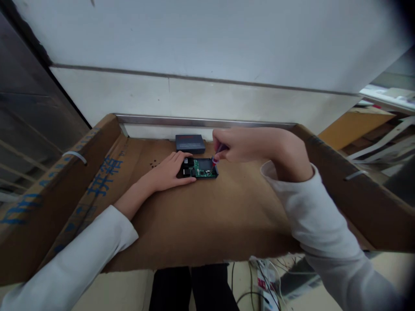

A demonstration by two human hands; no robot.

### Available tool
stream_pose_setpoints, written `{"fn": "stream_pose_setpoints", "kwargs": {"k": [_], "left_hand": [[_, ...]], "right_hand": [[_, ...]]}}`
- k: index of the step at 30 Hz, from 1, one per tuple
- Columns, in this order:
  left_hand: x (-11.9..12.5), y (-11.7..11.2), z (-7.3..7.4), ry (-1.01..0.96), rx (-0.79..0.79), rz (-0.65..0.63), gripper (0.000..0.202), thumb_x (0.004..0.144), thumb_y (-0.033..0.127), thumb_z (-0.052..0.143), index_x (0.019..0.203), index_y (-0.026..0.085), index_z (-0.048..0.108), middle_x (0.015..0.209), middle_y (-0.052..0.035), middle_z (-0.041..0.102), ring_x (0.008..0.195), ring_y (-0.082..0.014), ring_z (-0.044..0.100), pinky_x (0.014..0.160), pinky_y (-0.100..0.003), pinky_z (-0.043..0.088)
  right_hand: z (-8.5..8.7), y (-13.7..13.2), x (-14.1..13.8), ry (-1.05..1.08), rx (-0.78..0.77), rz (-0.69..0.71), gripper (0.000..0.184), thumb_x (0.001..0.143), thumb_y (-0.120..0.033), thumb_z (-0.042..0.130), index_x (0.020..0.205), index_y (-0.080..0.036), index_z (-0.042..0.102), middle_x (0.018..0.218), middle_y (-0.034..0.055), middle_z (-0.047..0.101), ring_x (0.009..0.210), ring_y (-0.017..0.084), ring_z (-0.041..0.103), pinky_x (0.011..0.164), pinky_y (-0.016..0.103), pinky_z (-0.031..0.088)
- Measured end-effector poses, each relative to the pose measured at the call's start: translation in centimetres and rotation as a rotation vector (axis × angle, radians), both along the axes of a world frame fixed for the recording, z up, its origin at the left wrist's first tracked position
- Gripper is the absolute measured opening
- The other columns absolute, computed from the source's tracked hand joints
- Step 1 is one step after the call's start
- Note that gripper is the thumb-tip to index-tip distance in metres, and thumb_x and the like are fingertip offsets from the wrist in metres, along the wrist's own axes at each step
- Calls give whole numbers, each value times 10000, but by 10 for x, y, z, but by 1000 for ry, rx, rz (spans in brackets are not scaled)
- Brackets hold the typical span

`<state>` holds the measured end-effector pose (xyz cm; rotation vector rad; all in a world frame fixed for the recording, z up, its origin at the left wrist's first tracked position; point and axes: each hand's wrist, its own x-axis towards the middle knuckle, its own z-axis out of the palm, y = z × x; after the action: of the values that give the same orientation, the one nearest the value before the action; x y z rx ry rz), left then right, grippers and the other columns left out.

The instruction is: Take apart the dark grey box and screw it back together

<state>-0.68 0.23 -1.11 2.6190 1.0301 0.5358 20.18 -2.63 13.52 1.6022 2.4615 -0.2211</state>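
A small open device with a green circuit board [201,168] lies on the brown cardboard sheet [207,216]. My left hand [168,172] rests flat at its left end, fingers stretched along its sides and steadying it. My right hand [241,144] is closed in a pinch round a thin screwdriver [216,156] with a red tip section, held upright over the board's right corner. Behind the board sits the dark blue-grey cover [190,143] of the device, apart from both hands.
Several tiny dark screws [153,163] lie on the cardboard left of my left hand. Raised cardboard flaps [55,181] with blue print wall in both sides. A metal rail [201,122] and a white wall close the back. Cables and a power strip [264,287] lie on the floor below.
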Motion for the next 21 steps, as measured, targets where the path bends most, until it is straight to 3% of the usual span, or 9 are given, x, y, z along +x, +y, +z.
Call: {"fn": "stream_pose_setpoints", "kwargs": {"k": [3,8,12,17,21], "left_hand": [[0,0,0,-4,-4,-2,673,831,644,503,1298,173,391,1227,-133,513,1143,-308,486,999,-455,393],[0,0,-1,-16,-11,-1,669,824,647,506,1299,189,397,1231,-126,513,1144,-312,488,998,-459,394],[0,0,0,-14,-12,1,684,820,649,512,1295,169,402,1219,-132,518,1134,-308,493,989,-453,400],[1,-1,1,-4,-16,6,692,827,645,509,1295,147,401,1228,-142,515,1140,-305,489,997,-444,393],[1,-1,1,-5,-16,6,694,827,646,506,1299,149,401,1230,-141,513,1144,-304,487,1002,-443,388]], "right_hand": [[0,-2,-6,-33,-2,-12,143,767,-236,567,877,-187,645,836,89,703,641,164,585,542,278,346],[0,-3,-9,-97,-11,-39,183,790,-281,541,760,-158,673,626,87,660,500,144,520,497,290,317],[3,-2,-9,-91,-64,-71,352,855,-354,471,665,-130,665,474,65,565,404,121,457,501,296,344],[3,0,-8,-96,-61,-153,478,893,-454,432,646,-117,664,425,47,510,389,118,448,500,289,343],[-2,0,-12,-99,86,-170,462,897,-451,453,657,-122,671,415,36,493,420,131,472,528,288,334]]}}
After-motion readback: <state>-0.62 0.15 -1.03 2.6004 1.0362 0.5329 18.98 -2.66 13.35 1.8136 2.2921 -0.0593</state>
